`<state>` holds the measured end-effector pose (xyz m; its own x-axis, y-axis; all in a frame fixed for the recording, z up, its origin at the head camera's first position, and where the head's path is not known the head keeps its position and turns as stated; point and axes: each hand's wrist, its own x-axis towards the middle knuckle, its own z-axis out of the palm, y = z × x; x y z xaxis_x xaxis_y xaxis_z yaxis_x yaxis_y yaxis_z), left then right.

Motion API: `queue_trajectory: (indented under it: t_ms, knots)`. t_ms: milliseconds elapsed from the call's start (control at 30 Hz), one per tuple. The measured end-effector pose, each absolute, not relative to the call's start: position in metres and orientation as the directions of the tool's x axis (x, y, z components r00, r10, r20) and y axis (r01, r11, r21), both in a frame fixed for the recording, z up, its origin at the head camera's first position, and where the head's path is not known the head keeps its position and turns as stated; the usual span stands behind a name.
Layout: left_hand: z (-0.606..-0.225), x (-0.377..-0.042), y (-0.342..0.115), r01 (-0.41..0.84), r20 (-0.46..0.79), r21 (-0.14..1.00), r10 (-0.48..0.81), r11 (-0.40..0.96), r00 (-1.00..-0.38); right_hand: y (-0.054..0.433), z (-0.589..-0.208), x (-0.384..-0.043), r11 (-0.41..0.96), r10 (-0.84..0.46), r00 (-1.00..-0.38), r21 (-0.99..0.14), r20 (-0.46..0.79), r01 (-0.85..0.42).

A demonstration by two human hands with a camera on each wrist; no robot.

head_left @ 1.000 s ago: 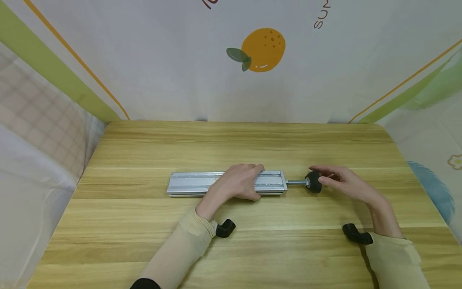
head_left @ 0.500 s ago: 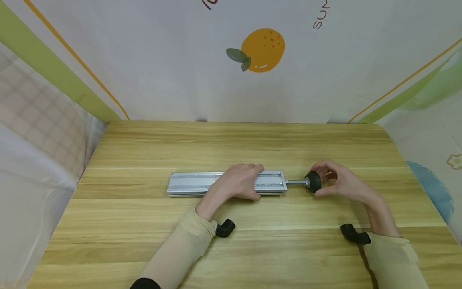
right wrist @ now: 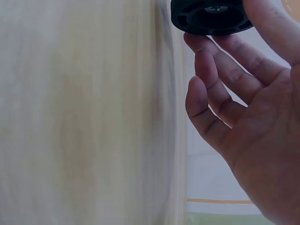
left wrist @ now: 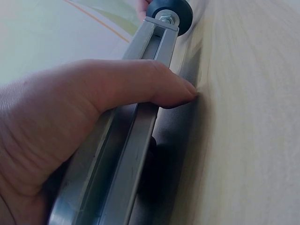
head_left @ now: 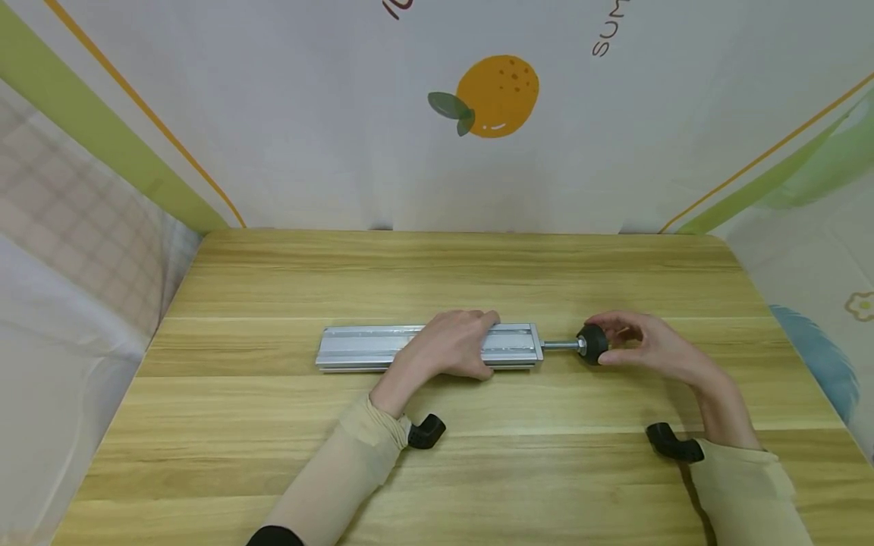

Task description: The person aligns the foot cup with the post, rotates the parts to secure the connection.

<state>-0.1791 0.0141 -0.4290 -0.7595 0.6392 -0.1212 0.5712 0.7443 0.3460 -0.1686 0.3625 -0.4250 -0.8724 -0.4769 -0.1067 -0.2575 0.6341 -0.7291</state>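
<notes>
A silver aluminium profile (head_left: 369, 347) lies lengthwise across the middle of the wooden table. My left hand (head_left: 451, 345) grips it from above near its right part, thumb down the near side; the left wrist view shows the thumb (left wrist: 140, 82) across the grooved side. From the profile's right end cap a threaded rod (head_left: 561, 345) sticks out, bearing a black levelling foot (head_left: 592, 345). My right hand (head_left: 652, 349) holds the foot's rim between thumb and fingers. In the right wrist view the foot's hollow underside (right wrist: 211, 21) shows at the fingertips, with the other fingers loosely bent.
The wooden table (head_left: 478, 273) reaches back to a white curtain (head_left: 307, 114) with a printed orange fruit. More printed cloth hangs at both sides. A black curved piece (head_left: 426, 432) projects at the left wrist and another one (head_left: 672, 442) at the right.
Around the black levelling foot, my right thumb shifted down its near side, then slightly back up, while the fingers rolled at the far rim. My left hand and the profile stayed put.
</notes>
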Motion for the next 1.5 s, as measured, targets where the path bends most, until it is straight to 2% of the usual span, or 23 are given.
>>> queue_trajectory:
  t_ms: [833, 1167, 1367, 1500]
  knots:
    - [-0.4294, -0.1792, 0.0136, 0.573, -0.122, 0.348, 0.642, 0.742, -0.757, 0.3667, -0.4251, -0.1684, 0.660, -0.514, -0.840, -0.706, -0.175, -0.257]
    - [-0.4305, -0.1791, 0.0142, 0.573, -0.118, 0.346, 0.641, 0.742, -0.758, 0.3651, -0.4290, -0.1710, 0.573, -0.519, -0.853, -0.759, -0.044, -0.310]
    - [-0.4296, -0.1796, 0.0143, 0.574, -0.121, 0.348, 0.642, 0.741, -0.757, 0.3610, -0.4290, -0.1712, 0.590, -0.504, -0.863, -0.742, -0.031, -0.318]
    - [-0.4296, -0.1797, 0.0142, 0.571, -0.126, 0.347, 0.641, 0.744, -0.757, 0.3623, -0.4285, -0.1708, 0.616, -0.483, -0.873, -0.734, -0.065, -0.287]
